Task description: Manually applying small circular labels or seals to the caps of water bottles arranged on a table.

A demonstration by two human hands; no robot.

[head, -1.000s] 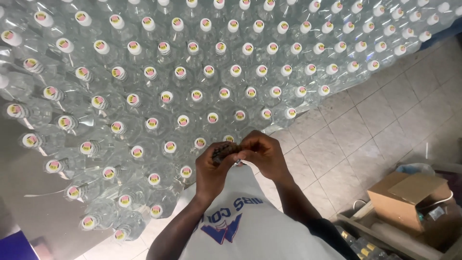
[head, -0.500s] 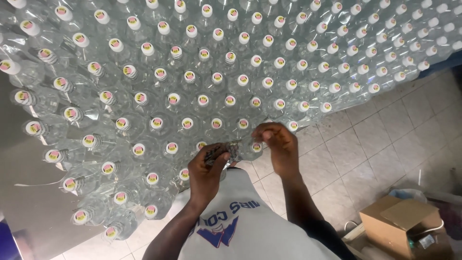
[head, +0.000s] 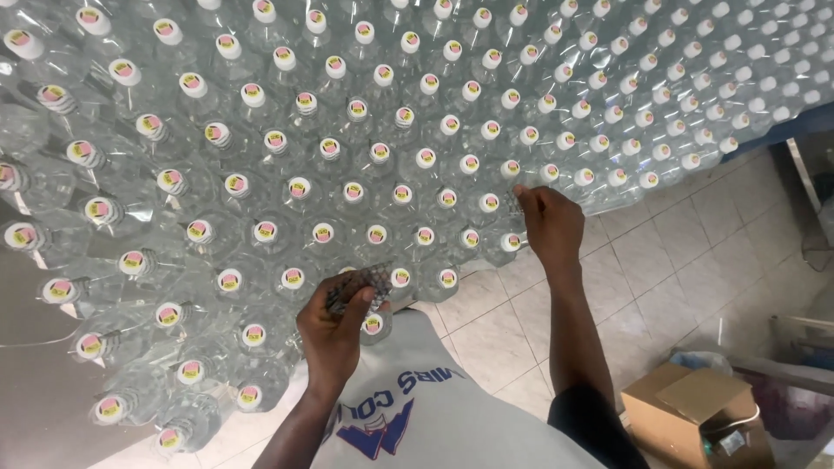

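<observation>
The left hand [head: 334, 326] grips a bunch of small clear seal sleeves [head: 360, 285], while the right hand [head: 549, 224] pinches one sleeve at a capped clear bottle [head: 512, 168].

Left hand [head: 334, 326] low and near the body, forearm rising from the bottom edge, wrist straight. Fingers curled, thumb pressed across the top, grip closed on a dark meshy bundle [head: 360, 285]. Right hand [head: 549, 224] reached forward and up, arm nearly fully extended, forearm running back to a dark sleeve at the elbow. Back of hand faces the camera, fingers bunched in a pinch at the tips; what it pinches too small to tell. Hands well apart.
</observation>
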